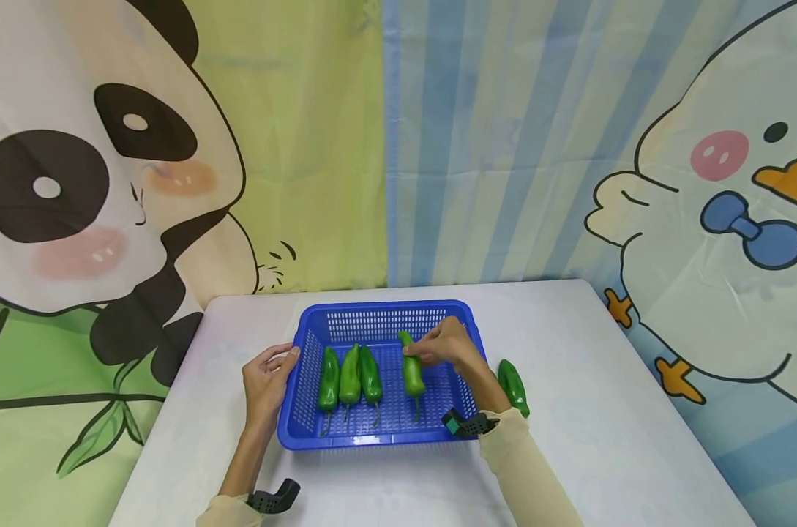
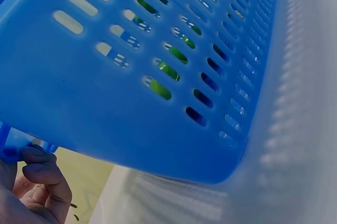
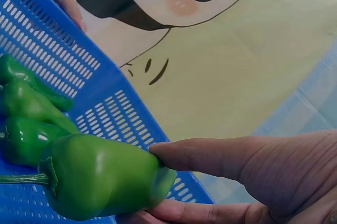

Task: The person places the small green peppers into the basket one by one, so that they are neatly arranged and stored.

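A blue plastic basket [image 1: 385,440] with slotted walls stands on the white table. My left hand [image 1: 266,380] grips its left rim; in the left wrist view the fingers [image 2: 46,174] curl at that rim. My right hand [image 1: 446,342] is over the basket, pinching a light green pepper [image 1: 412,375] near its tip between thumb and fingers. In the right wrist view this pepper [image 3: 100,174] has its stem pointing left. Three more green peppers lie side by side in the basket's left half: a dark one [image 1: 328,380], a lighter one [image 1: 350,377] and another dark one [image 1: 370,375].
Outside the basket, a dark green pepper [image 1: 513,386] lies on the table [image 1: 589,439] just right of my right forearm, which partly covers the basket's right wall. Behind the table hang curtains [image 1: 464,146] printed with a panda and a white bird.
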{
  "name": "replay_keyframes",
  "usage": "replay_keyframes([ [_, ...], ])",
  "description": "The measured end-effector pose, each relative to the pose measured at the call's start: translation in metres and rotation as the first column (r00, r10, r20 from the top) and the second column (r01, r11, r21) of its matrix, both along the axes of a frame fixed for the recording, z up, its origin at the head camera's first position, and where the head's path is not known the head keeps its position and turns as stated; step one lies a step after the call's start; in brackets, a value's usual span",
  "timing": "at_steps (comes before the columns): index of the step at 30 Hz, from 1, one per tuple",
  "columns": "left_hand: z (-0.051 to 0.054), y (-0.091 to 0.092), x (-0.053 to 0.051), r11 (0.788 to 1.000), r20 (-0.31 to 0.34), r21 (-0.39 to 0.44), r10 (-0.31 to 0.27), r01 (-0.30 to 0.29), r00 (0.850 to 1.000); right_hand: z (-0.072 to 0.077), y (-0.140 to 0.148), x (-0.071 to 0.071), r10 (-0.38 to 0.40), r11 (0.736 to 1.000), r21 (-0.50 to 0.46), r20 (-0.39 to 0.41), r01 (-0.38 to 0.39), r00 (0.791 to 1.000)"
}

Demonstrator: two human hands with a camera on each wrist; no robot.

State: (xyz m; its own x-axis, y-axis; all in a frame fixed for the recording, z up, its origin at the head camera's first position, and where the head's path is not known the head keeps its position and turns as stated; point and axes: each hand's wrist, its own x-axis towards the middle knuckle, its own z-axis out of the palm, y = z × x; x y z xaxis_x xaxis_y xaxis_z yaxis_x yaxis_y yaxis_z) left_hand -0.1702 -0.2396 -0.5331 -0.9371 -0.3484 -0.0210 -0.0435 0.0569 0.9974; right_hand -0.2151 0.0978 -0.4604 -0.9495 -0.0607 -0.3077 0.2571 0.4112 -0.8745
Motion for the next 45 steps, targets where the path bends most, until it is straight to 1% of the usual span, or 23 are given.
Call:
replay_keyframes([
  [8,0.0,0.0,0.001,1.0,0.003,-0.016,0.007,-0.007,1.0,0.001,-0.01,-0.009,0.0,0.997,0.079,0.05,-0.004,0.999],
  [12,-0.001,0.0,0.001,1.0,0.008,-0.027,0.012,-0.011,1.0,0.001,-0.016,-0.016,0.013,0.992,0.125,0.08,-0.023,0.997],
  [18,-0.003,0.001,0.001,1.0,0.015,-0.028,0.003,-0.003,1.0,-0.006,-0.026,-0.025,0.022,0.996,0.085,0.118,-0.032,0.993],
  [22,-0.003,0.001,0.001,1.0,0.006,-0.012,0.0,0.0,1.0,-0.012,-0.03,-0.029,0.033,0.998,0.057,0.141,-0.042,0.99],
  [24,-0.003,0.001,0.001,1.0,0.001,-0.006,-0.002,0.002,1.0,-0.015,-0.032,-0.03,0.04,0.999,0.028,0.159,-0.045,0.987],
  [28,-0.003,0.0,0.001,1.0,0.0,-0.013,0.002,-0.002,1.0,-0.022,-0.035,-0.034,0.056,0.998,-0.016,0.195,-0.054,0.979],
  [31,-0.002,0.0,0.0,1.0,0.001,-0.017,0.003,-0.003,1.0,-0.027,-0.038,-0.037,0.056,0.998,-0.025,0.208,-0.052,0.977],
  [35,-0.002,-0.001,-0.001,1.0,-0.002,-0.011,0.004,-0.004,1.0,-0.031,-0.044,-0.039,0.034,0.999,-0.028,0.221,-0.028,0.975],
  [39,-0.002,-0.001,-0.001,1.0,-0.006,-0.005,0.003,-0.003,1.0,-0.034,-0.05,-0.038,-0.021,0.999,-0.023,0.21,0.027,0.977],
  [42,-0.002,-0.001,-0.001,1.0,-0.011,-0.007,0.004,-0.004,1.0,-0.036,-0.056,-0.036,-0.066,0.998,0.017,0.187,0.064,0.98],
  [45,-0.002,0.0,-0.001,1.0,-0.012,-0.013,0.007,-0.007,1.0,-0.037,-0.06,-0.036,-0.09,0.995,0.06,0.173,0.08,0.981],
])
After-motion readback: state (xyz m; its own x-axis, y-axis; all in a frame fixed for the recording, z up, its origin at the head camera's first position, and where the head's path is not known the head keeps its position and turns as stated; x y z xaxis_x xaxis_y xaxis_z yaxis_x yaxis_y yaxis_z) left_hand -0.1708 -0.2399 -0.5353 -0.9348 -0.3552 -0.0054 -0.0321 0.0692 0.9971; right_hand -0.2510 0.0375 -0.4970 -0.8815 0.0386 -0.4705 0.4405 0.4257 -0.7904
